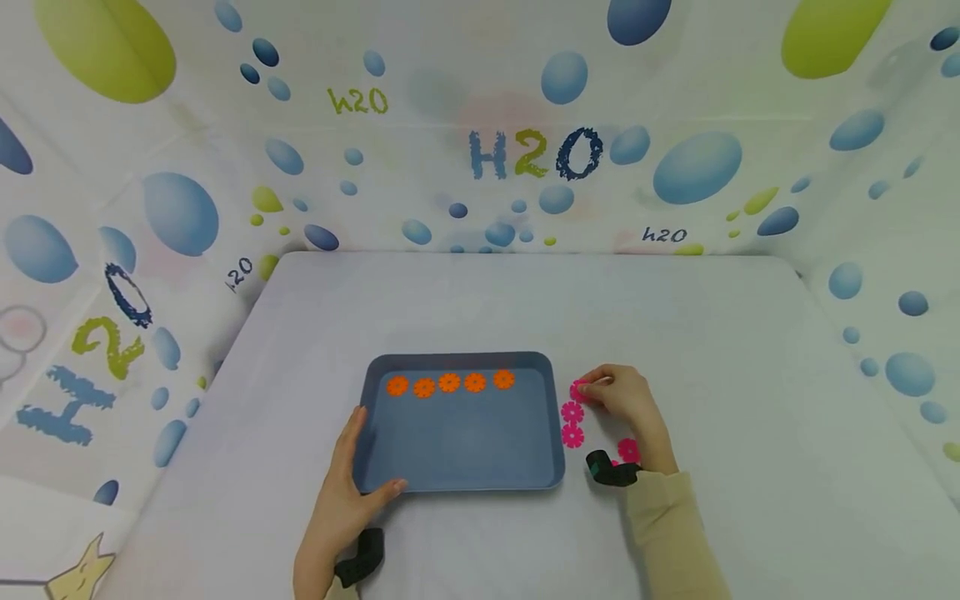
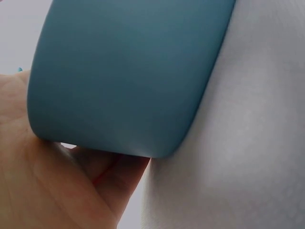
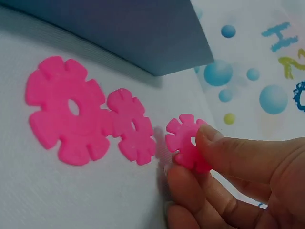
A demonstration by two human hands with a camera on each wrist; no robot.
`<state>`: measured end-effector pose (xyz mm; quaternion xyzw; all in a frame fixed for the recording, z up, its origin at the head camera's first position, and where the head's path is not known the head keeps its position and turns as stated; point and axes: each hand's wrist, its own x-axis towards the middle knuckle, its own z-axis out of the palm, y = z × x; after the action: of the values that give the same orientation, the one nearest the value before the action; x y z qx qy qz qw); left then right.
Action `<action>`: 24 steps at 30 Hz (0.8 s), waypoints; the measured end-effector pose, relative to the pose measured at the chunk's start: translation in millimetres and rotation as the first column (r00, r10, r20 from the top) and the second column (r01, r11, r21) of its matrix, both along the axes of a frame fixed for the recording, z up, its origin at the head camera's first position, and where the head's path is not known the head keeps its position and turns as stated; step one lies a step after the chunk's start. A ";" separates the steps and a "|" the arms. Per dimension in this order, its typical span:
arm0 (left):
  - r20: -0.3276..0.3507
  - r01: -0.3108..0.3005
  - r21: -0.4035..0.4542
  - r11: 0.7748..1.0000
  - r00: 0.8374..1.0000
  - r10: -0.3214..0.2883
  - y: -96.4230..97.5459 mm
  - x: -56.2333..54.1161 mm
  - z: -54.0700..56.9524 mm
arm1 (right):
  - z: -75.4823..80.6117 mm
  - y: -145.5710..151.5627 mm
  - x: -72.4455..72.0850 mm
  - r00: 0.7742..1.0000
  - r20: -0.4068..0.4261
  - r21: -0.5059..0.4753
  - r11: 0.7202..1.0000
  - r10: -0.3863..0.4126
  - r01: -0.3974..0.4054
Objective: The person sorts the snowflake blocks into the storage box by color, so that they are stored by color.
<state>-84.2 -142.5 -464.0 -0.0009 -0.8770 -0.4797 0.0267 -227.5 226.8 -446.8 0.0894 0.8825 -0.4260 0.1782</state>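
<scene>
My left hand (image 1: 345, 492) holds the near left corner of a blue-grey tray (image 1: 457, 450), fingers along its left side and thumb at the front rim. The left wrist view shows the tray's outer wall (image 2: 124, 86) close up against the palm. Between thumb and fingers, my right hand (image 1: 622, 396) pinches a pink flower-shaped disc (image 3: 186, 138) with a hole in its middle, just right of the tray. Two more pink discs, a nearer one (image 3: 66, 112) and a middle one (image 3: 131, 126), lie on the table beside it.
Several orange flower-shaped discs (image 1: 449, 382) form a row along the tray's far side. Another pink disc (image 1: 628, 450) lies near the right wrist, with part of one more showing below it. A white cloth covers the table (image 1: 712, 333); patterned sheets (image 1: 450, 100) stand behind and at the sides.
</scene>
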 end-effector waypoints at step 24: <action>-0.005 0.000 0.008 1.000 1.000 0.000 -0.3 -0.3 -1.0 | 34.5 -16.8 -18.3 0.999 -0.019 -0.256 0.966 0.030 -0.034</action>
<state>-84.5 -142.9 -465.0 -0.0019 -0.8750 -0.4833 0.0291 -245.9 210.0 -412.4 0.0483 0.8225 -0.5344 0.1885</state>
